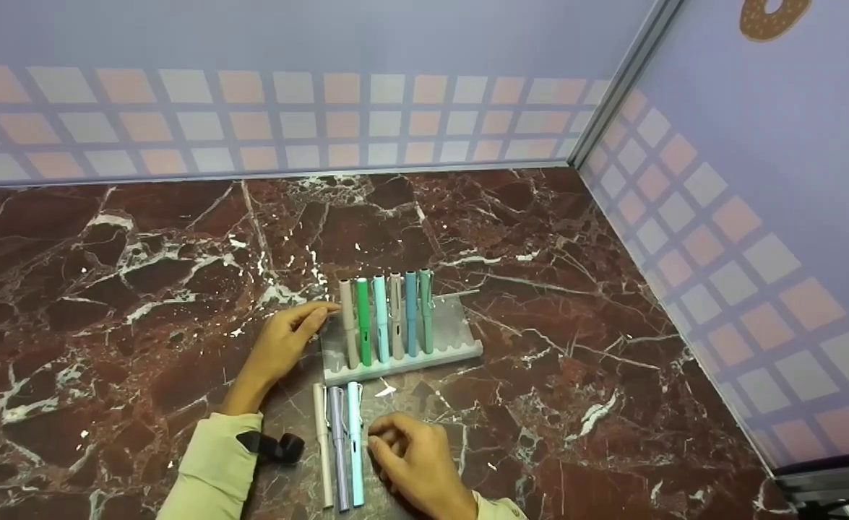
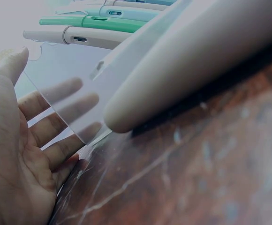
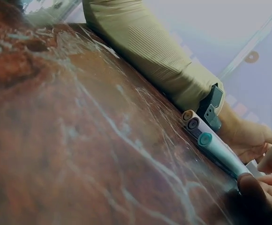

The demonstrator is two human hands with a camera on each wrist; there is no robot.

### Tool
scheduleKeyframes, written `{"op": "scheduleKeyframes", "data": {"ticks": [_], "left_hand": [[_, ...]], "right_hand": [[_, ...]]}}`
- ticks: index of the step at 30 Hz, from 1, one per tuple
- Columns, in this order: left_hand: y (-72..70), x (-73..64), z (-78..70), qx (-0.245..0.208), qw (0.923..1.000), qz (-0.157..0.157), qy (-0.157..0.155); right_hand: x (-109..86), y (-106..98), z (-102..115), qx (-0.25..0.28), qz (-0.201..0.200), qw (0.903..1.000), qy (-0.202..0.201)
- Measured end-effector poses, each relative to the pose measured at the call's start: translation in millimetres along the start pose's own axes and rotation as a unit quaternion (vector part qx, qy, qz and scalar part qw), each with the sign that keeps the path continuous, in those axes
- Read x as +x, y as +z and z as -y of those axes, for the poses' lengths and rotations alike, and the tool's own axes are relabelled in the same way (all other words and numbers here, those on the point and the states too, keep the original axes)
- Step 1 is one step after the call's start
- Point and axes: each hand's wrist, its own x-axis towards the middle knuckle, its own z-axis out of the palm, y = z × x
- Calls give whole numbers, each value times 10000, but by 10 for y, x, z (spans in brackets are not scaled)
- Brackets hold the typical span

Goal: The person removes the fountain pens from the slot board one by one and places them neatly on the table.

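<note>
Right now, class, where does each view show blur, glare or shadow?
Head: little blur on the bright green pen in the clear pen rack; left wrist: glare whitens the upper left corner, and shadow lies beneath the near beige pen; right wrist: the foreground marble-patterned tabletop is blurred.

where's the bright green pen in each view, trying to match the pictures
Head: bright green pen slightly left of and below centre, second from left in the clear rack.
Left wrist: near the top, left of centre, between a beige pen below and a light-blue pen above.
Right wrist: not visible.
Shared landmark: the left hand, seen in all three views.
</note>
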Motion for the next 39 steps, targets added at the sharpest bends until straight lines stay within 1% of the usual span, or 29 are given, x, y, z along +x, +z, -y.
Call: {"op": "scheduleKeyframes", "data": {"ticks": [3,6,9,12,15,17,19,20,22,23,26,28,32,36,39], "left_hand": [[-10,-1,-2,8,10000,-26,-14],[-16,-5,-10,-7,10000,-42,-34],[-20,-12,-17,-5,10000,-64,-61],[-25,-18,-20,26,9999,-96,-89],[-24,-17,-12,58,9999,-94,-92],[-18,-13,-8,75,9999,-85,-67],[-10,-10,-7,72,9999,-81,-37],[-5,-10,-11,57,9999,-82,-31],[2,-9,-16,22,10000,-82,-34],[4,-9,-23,5,10000,-83,-36],[13,-10,-35,-38,10000,-65,-47],[18,-9,-35,-20,10000,-58,-38],[24,-3,-29,-15,10000,-40,-40],[23,-3,-13,-59,9999,-72,-79],[19,-9,-9,-104,9998,-110,-114]], "right_hand": [[53,-11,-57,-144,-187,9987,-458],[138,-45,-135,-413,-524,9930,-978],[243,-107,-217,-793,-964,9816,-1442],[357,-188,-287,-1167,-1448,9667,-1760],[469,-271,-343,-1410,-1862,9526,-1949],[549,-326,-388,-1579,-2056,9431,-2081],[626,-378,-428,-1687,-2241,9353,-2157],[665,-401,-447,-1722,-2307,9331,-2154],[741,-447,-480,-1737,-2419,9314,-2093],[773,-466,-490,-1699,-2462,9325,-2022],[854,-507,-518,-1539,-2503,9393,-1769],[899,-523,-533,-1456,-2491,9426,-1680],[964,-535,-562,-1487,-2447,9432,-1686],[986,-534,-579,-1705,-2409,9386,-1786],[986,-530,-582,-1721,-2350,9397,-1790]]}}
